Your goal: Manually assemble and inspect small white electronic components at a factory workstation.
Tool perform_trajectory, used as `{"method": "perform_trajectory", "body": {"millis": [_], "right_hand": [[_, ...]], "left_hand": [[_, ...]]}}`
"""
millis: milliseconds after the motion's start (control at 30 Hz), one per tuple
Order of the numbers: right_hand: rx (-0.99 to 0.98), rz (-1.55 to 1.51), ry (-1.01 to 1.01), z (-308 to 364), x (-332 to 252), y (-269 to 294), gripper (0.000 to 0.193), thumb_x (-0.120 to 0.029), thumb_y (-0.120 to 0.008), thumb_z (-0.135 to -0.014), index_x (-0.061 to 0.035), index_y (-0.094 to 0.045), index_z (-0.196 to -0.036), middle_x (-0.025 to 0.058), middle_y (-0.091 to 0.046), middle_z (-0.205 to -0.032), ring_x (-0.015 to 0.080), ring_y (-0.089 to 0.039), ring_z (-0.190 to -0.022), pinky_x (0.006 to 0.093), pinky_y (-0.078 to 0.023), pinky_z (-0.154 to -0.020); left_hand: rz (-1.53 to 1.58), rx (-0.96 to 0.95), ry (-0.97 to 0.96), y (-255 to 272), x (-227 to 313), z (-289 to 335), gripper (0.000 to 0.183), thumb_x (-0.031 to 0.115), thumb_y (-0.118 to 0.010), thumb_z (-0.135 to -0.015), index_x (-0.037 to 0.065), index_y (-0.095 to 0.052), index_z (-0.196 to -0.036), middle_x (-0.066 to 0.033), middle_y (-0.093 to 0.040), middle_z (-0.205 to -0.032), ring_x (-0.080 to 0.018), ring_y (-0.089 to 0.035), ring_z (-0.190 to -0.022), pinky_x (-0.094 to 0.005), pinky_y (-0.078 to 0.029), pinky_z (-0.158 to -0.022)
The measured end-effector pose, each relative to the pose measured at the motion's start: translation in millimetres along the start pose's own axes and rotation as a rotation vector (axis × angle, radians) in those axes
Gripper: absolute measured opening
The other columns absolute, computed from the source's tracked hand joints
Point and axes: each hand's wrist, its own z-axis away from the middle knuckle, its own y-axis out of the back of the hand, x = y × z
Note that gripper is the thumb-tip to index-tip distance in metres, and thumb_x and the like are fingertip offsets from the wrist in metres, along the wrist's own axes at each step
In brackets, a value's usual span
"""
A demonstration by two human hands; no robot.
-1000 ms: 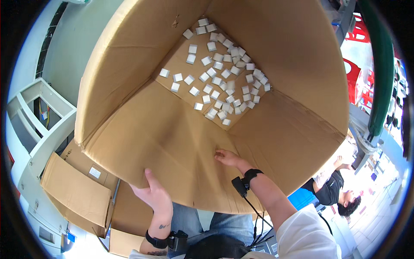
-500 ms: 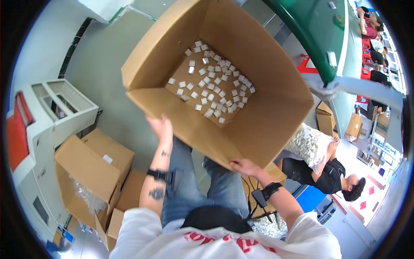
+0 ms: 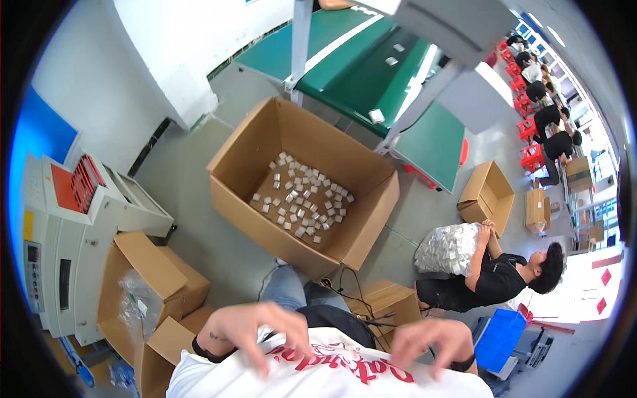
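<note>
A big cardboard box (image 3: 265, 229) stands open-topped in front of me, below the end of the green conveyor. Across its bottom lie several small white box-shaped pieces (image 3: 302, 199). My left hand (image 3: 265, 328) is raised before my chest, fingers spread and curved, with nothing in it. Level with it on the other side, my right hand (image 3: 431, 341) is also empty, its fingers apart and slightly smeared by motion. Neither hand touches the box.
The conveyor (image 3: 352, 99) carries a few white pieces. At left are a grey machine (image 3: 93, 245) and open cartons (image 3: 149, 272). On the right a person (image 3: 497, 278) holds a large clear bag of white pieces (image 3: 448, 249), near another open carton (image 3: 488, 192). Cables (image 3: 358, 292) run by my legs.
Both my hands have let go of the box and drawn back to my chest. The box now sits farther away, nearer the conveyor. My view has shifted, showing more conveyor.
</note>
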Motion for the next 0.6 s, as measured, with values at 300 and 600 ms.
{"method": "perform_trajectory", "body": {"millis": [300,600], "right_hand": [[-0.225,0.456,0.519,10.8,-110.8,-84.9,0.013,-0.013,-0.06,-0.093,-0.0056,-0.071,-0.093,0.0048,-0.066,-0.096,0.0197,-0.061,-0.078,0.0327,-0.045,-0.068],[-0.038,0.394,0.598,49.7,-62.3,-90.3,0.03,-0.025,-0.071,-0.089,0.0032,-0.066,-0.098,0.0152,-0.066,-0.097,0.0312,-0.063,-0.091,0.0392,-0.049,-0.076]], "left_hand": [[-0.01,-0.568,-0.281,-69.1,62.0,-110.0,0.013,0.009,-0.058,-0.095,0.002,-0.069,-0.094,-0.0113,-0.057,-0.079,-0.0289,-0.051,-0.066,-0.0377,-0.038,-0.057],[0.08,-0.789,-0.062,-53.2,21.1,-148.8,0.02,0.018,-0.061,-0.095,0.0,-0.068,-0.102,-0.0113,-0.065,-0.09,-0.0284,-0.059,-0.077,-0.0379,-0.046,-0.066]]}}
